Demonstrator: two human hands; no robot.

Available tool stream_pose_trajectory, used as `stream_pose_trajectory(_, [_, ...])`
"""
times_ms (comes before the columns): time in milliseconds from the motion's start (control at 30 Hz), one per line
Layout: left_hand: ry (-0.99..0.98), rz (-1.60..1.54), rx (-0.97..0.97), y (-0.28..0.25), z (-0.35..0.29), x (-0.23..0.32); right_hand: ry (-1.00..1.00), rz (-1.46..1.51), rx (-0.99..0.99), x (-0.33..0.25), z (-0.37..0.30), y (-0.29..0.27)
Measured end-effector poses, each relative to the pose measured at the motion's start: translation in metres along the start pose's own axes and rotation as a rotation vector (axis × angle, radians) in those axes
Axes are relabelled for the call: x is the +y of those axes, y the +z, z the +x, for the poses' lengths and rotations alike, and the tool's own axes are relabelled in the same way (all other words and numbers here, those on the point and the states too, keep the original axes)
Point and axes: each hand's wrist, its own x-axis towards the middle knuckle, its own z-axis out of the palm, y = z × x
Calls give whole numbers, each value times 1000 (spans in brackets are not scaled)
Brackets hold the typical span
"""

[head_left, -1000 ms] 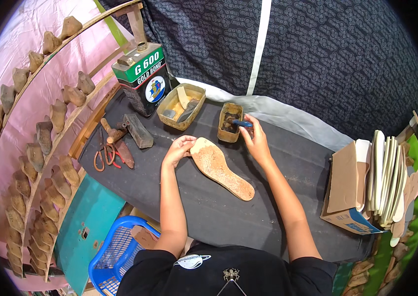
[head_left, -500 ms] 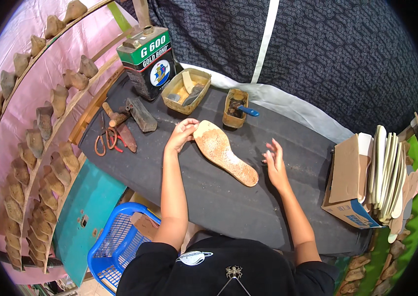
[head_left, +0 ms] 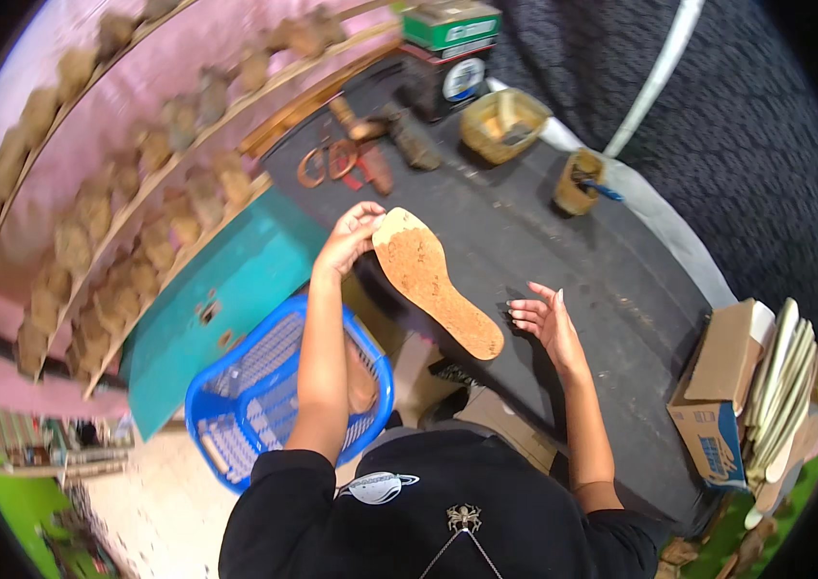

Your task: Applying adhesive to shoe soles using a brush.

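A tan insole (head_left: 433,282) with a pale toe end and a brown, mottled face is held up by my left hand (head_left: 349,241), which pinches it at the edge of the wide toe part. The narrow heel end slants down to the right, over the near edge of the dark table (head_left: 611,270). Just right of that heel end, my right hand (head_left: 548,323) hovers with fingers apart, not touching the insole.
Toward the back stand a green and black can (head_left: 449,58), a tub (head_left: 502,125) and a small glue pot (head_left: 580,183) with a blue-handled brush. Scissors (head_left: 327,162) and a hammer (head_left: 356,121) lie left. A blue basket (head_left: 385,372) stands below; a carton (head_left: 713,405) sits right.
The view has swung left, showing more of the basket and floor. The insole, in my left hand, is now over the table's near edge. My right hand stays apart from it.
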Motion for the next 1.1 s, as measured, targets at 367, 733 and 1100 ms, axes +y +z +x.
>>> stream_pose_trajectory(367, [-163, 195, 445, -159, -223, -2, -3, -525, -366, 84, -5, 144])
stream_pose_trajectory(733, [-359, 408, 558, -214, -297, -89, 370, -573, -627, 215, -4, 188])
stream_pose_trajectory(1100, [-306, 443, 539, -266, -299, -174, 288, -698, -688, 283, 21, 191])
